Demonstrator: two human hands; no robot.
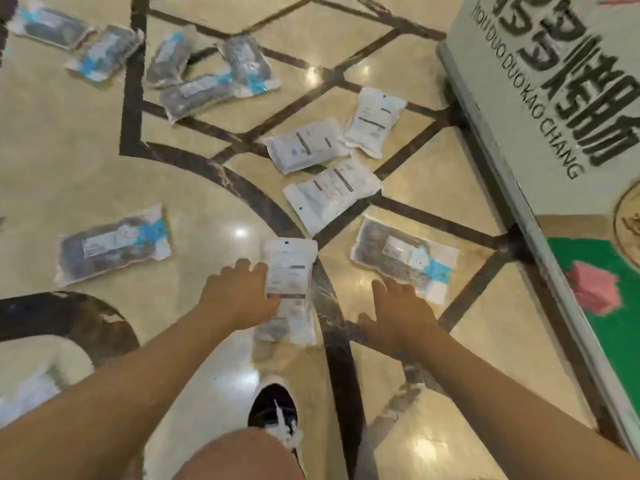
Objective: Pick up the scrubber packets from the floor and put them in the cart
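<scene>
Signboard (540, 109) read "DUO DUO KAO CHANG"; my left hand (239, 292) gripped 1 white packet (291, 271), right hand (398, 313) spread wide.

A: What colours has the floor (69, 150)?
B: Glossy beige, crossed by dark brown bands.
A: The packets?
B: White ones (330, 195) mid-frame; dark ones with blue-and-white labels (114, 244) upper left. Black-and-white shoe (273, 414) below.
</scene>
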